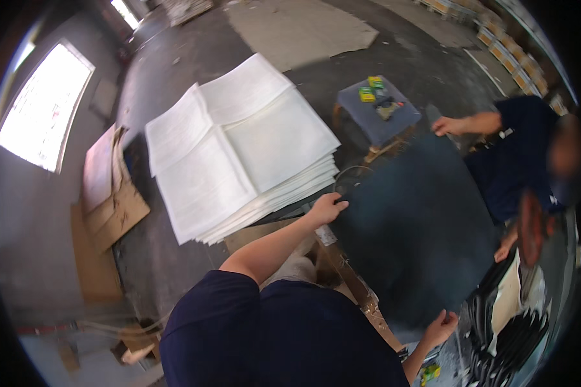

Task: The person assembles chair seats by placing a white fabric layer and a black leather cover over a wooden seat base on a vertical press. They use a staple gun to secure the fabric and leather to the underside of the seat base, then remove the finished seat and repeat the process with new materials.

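Observation:
A large dark sheet [419, 226], nearly black and smooth, is stretched out in front of me to the right. My left hand [326, 209] is closed on its near left corner. At the near right corner, my right hand [440, 327] pinches the edge between thumb and fingers. A co-worker in a dark shirt stands across from me; one of that person's hands [450, 126] is at the far corner and the other [505, 247] is at the right corner. What lies under the sheet is mostly hidden.
A tall stack of white sheets [271, 142] stands left of the dark sheet. Beyond is a small grey-topped table [361, 109] with yellow-green boxes. Cardboard pieces [106, 200] lean at the left wall. Folded black pieces [513, 342] lie at lower right, and boxes line the far right.

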Demonstrator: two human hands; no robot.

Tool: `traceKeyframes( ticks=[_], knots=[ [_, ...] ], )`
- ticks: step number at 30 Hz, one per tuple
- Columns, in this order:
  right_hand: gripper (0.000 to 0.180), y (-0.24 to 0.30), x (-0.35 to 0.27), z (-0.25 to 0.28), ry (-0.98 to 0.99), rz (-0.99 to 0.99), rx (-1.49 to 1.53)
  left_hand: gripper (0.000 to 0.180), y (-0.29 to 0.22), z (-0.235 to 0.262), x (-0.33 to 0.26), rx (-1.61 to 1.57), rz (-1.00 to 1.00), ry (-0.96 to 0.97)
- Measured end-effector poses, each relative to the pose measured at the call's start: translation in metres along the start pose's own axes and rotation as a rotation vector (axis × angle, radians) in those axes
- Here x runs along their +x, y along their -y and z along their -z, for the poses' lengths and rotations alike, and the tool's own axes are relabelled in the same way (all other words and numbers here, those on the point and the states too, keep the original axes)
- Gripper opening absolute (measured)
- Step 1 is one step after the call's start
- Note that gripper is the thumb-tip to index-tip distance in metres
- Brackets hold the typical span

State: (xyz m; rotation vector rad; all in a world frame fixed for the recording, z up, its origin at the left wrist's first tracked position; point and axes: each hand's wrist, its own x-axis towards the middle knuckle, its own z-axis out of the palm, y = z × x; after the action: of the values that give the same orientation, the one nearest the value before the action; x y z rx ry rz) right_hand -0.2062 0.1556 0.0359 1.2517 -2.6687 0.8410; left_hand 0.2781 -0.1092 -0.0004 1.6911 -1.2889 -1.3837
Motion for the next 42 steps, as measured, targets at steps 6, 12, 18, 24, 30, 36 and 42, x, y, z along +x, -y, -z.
traceKeyframes(
  ticks=[6,12,18,24,30,36,42],
  knots=[
    [0.027,0.231,-0.032,-0.05,0.753,0.512,0.357,0.024,0.031,0.009,-0.01,0.051,-0.116,-0.115],
    [0.035,0.272,-0.06,-0.087,0.851,0.59,0.119,0.016,0.085,0.071,-0.035,-0.335,-0.036,0.002],
    [0.038,0.282,-0.06,-0.087,0.93,0.516,-0.282,0.022,0.249,0.19,-0.039,-0.365,0.444,-0.274],
    [0.03,0.319,-0.081,-0.091,0.886,0.533,-0.425,0.066,0.371,0.289,0.029,-1.202,1.047,-0.629],
    [0.036,0.331,-0.088,-0.105,0.905,0.511,-0.531,0.062,0.45,0.342,0.079,-1.825,0.576,-1.292],
    [0.036,0.314,-0.075,-0.083,0.978,0.495,-0.657,0.052,0.477,0.356,0.103,-1.954,0.52,-1.159],
    [0.038,0.307,-0.095,-0.107,0.878,0.435,-0.74,0.05,0.484,0.388,0.124,-1.765,0.708,-1.356]
  ],
)
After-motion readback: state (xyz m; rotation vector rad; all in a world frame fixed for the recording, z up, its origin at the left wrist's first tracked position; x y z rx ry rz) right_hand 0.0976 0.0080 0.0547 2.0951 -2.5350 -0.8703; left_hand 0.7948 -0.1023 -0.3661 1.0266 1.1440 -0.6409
